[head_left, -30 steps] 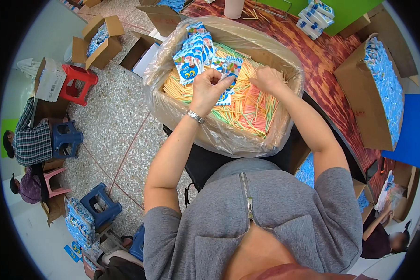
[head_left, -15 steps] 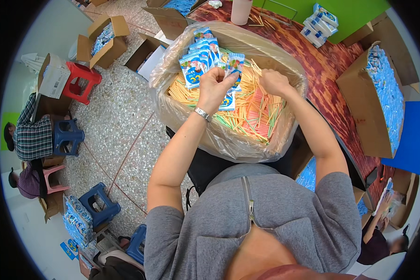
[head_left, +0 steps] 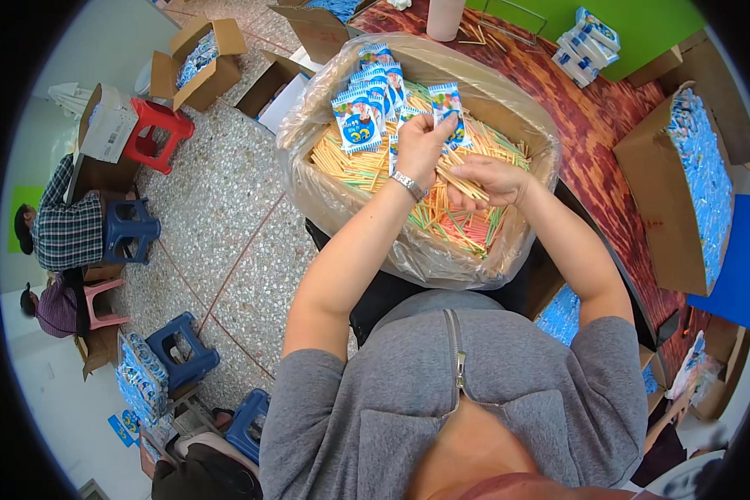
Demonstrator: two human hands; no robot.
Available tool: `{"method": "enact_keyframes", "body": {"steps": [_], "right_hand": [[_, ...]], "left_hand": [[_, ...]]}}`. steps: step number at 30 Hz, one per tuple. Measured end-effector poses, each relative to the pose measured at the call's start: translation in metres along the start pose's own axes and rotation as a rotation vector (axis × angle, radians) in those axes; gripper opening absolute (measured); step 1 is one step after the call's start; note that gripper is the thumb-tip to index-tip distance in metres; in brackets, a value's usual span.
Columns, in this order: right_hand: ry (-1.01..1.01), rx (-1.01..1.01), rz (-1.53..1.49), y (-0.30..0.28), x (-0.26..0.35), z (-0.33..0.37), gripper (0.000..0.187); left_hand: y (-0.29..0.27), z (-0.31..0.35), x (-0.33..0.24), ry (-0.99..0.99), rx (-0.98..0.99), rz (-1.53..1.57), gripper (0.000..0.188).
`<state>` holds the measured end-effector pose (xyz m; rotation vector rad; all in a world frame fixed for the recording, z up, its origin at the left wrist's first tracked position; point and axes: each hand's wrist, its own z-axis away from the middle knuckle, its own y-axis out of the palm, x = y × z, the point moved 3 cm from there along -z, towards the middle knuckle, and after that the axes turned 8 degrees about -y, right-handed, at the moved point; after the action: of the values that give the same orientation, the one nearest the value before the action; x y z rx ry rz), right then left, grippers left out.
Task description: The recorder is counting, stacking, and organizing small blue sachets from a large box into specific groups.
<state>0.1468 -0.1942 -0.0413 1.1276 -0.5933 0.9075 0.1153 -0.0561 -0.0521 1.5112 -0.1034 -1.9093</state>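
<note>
My left hand (head_left: 422,152) pinches a small blue and white packet (head_left: 447,102) by its lower part, held upright over the lined carton. Just right of it, my right hand (head_left: 496,180) is closed around a bunch of thin pale yellow sticks (head_left: 462,177), whose ends stick out toward the packet. Under both hands lies a carton lined with a clear plastic bag (head_left: 308,177), filled with loose thin sticks (head_left: 339,162) in yellow, green and pink. On the sticks at the far left rests a pile of similar packets (head_left: 361,119). Part of another packet is hidden behind my left hand.
A red-brown patterned table (head_left: 596,167) carries a pink cup (head_left: 444,20), stacked white-blue packs (head_left: 586,47) and a large carton of blue packets (head_left: 662,192). At left are a red stool (head_left: 162,137), blue stools (head_left: 179,350) and seated people (head_left: 71,229). Another person works at lower right.
My right hand has drawn in beside my left, with a bunch of sticks now showing in its fingers. The packet in my left hand is more upright. The view has shifted slightly.
</note>
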Motion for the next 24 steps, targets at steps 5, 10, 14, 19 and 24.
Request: {"method": "enact_keyframes", "body": {"steps": [5,10,14,19,24], "right_hand": [[-0.083,-0.158,-0.054,0.001,-0.003,-0.004,0.031],[-0.082,-0.270,0.342,0.042,0.048,0.028,0.023],[-0.329,-0.380,0.830,0.062,0.119,0.054,0.026],[-0.360,-0.279,0.842,0.082,0.149,0.050,0.027],[-0.280,-0.421,0.261,0.052,0.106,0.023,0.023]], "left_hand": [[-0.010,0.006,-0.001,0.127,-0.062,-0.212,0.025],[-0.027,0.033,-0.047,0.368,-0.142,-0.542,0.023],[-0.026,0.061,-0.059,0.545,-0.151,-0.615,0.030],[-0.028,0.065,-0.053,0.686,-0.157,-0.683,0.030],[-0.031,0.058,-0.048,0.542,-0.236,-0.348,0.031]]}}
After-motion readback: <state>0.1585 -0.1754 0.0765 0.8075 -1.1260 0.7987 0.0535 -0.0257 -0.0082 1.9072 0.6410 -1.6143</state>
